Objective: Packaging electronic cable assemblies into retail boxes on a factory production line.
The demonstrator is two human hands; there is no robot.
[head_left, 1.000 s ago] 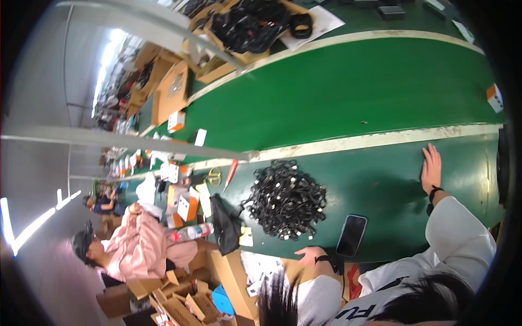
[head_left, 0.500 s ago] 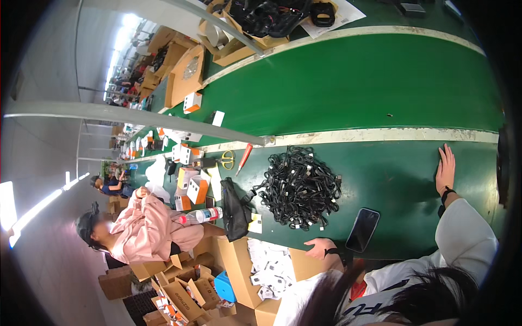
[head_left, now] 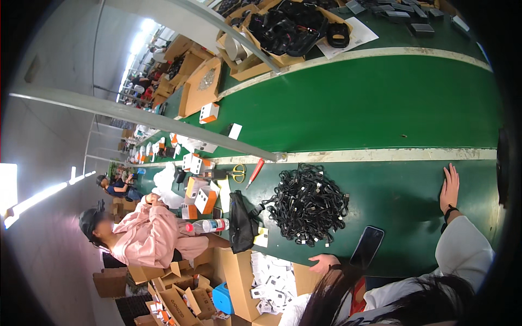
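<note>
My right hand (head_left: 449, 187) lies flat on the green table (head_left: 402, 201) near its right end, fingers stretched out and holding nothing. A dark band circles that wrist. At the near edge of the table rests my left hand (head_left: 324, 263), its visible fingers extended and nothing seen in them; loose dark hair hides part of its wrist. A smartphone (head_left: 368, 247) with a dark screen lies just right of the left hand. Beyond that hand is a large heap of bundled black cables (head_left: 309, 205) with pale connector ends.
Left of the heap are a black pouch (head_left: 240, 223), a red-handled cutter (head_left: 255, 173), yellow scissors (head_left: 238, 173), a plastic bottle (head_left: 207, 225) and white-orange boxes (head_left: 207, 199). A green conveyor belt (head_left: 380, 103) runs beyond. Below stand open cartons (head_left: 236, 277). A person in pink (head_left: 149, 233) sits left.
The view has tilted, so the scene sits lower and slightly farther right in the picture. Both hands keep nearly the same places on the table.
</note>
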